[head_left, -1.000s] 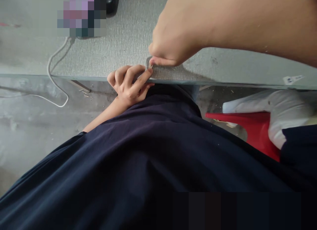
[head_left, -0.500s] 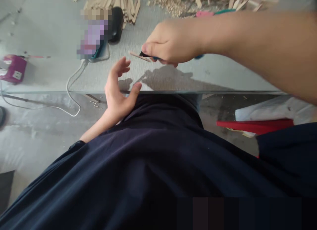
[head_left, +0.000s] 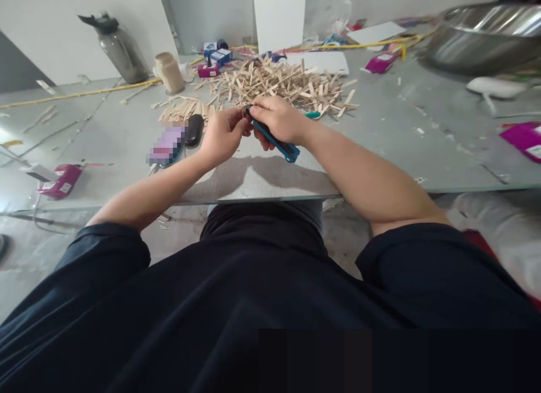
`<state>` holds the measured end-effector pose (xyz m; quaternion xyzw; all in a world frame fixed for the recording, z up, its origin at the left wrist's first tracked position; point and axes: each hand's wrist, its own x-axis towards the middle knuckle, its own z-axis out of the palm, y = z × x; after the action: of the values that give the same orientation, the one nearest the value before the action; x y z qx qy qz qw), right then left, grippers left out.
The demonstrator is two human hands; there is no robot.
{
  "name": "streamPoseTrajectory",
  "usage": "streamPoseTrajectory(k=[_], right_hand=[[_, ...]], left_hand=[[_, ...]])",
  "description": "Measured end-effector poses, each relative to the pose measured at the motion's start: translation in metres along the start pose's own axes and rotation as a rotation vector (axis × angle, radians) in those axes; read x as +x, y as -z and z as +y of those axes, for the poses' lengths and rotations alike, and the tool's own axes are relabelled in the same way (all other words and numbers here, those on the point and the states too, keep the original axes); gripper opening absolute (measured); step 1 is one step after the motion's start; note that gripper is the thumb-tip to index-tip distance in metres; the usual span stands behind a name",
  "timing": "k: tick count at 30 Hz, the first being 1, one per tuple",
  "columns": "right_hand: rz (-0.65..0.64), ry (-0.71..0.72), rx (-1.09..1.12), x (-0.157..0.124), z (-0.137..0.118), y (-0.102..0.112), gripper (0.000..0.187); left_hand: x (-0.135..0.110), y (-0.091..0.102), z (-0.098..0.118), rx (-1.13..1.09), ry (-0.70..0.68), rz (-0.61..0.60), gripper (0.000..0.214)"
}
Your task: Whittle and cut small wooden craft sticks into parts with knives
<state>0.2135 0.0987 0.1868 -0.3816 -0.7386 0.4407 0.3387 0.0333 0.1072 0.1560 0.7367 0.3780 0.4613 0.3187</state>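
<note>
Right hand (head_left: 276,118): grip closed on a blue-handled utility knife (head_left: 276,139). Its long axis runs slantwise, black head far-left, butt near-right toward the worktop (head_left: 380,119) front edge. Left hand (head_left: 223,136): nearer the head, fingers bunched just beside it; contents cannot be told. Wooden sticks (head_left: 291,85) lie beyond, toward the back edge.

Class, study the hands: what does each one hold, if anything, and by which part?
The right hand grips a blue-and-black hand tool toward its black end, the blue end jutting out. The left hand's hold cannot be told.
</note>
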Motion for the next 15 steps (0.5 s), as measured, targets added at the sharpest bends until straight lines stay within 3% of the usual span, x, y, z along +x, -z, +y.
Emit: streamPoseTrajectory(k=[5,15], right_hand=[[0.015,-0.038,-0.032,0.002,0.018,0.004,0.035],[-0.075,-0.098,-0.069,0.004,0.036,0.002,0.036]], left_hand=[[0.007,-0.009,-0.015,0.047,0.016,-0.024,0.030],[0.000,-0.007,-0.029,-0.159,0.178,-0.174,0.035]])
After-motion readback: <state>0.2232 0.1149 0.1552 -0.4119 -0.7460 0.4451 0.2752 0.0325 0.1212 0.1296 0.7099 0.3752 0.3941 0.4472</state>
